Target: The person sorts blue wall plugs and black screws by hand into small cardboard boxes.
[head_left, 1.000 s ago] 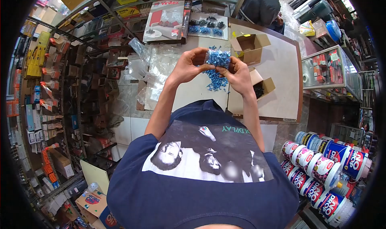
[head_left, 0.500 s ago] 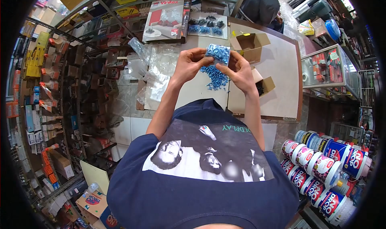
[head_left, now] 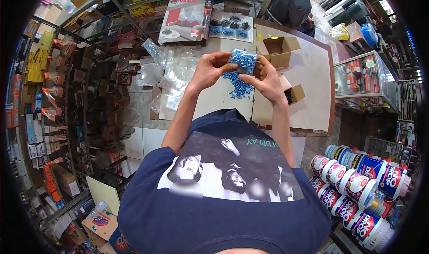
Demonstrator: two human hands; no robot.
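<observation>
Between my two hands is a small clear plastic bag (head_left: 243, 60) packed with blue screw-like pieces, held above the table. My left hand (head_left: 213, 70) pinches its left side between thumb and fingers. On the right side, my right hand (head_left: 267, 81) grips the bag, fingers behind and thumb in front. Just below the bag, a loose pile of the same blue pieces (head_left: 240, 88) is spread on the pale tabletop (head_left: 214, 100). Whether the bag's mouth is sealed cannot be made out.
Empty clear plastic bags (head_left: 176, 71) lie left of the pile. Open cardboard boxes stand at right, one large (head_left: 279, 51) and one small (head_left: 295, 94). A Vinilex box (head_left: 183, 22) and a bagged assortment (head_left: 230, 27) are at the back. Someone in dark clothing (head_left: 288, 6) is beyond the table.
The bag has tilted slightly in my hands, and my right thumb has shifted a little lower and left. Both hands still hold it above the pile.
</observation>
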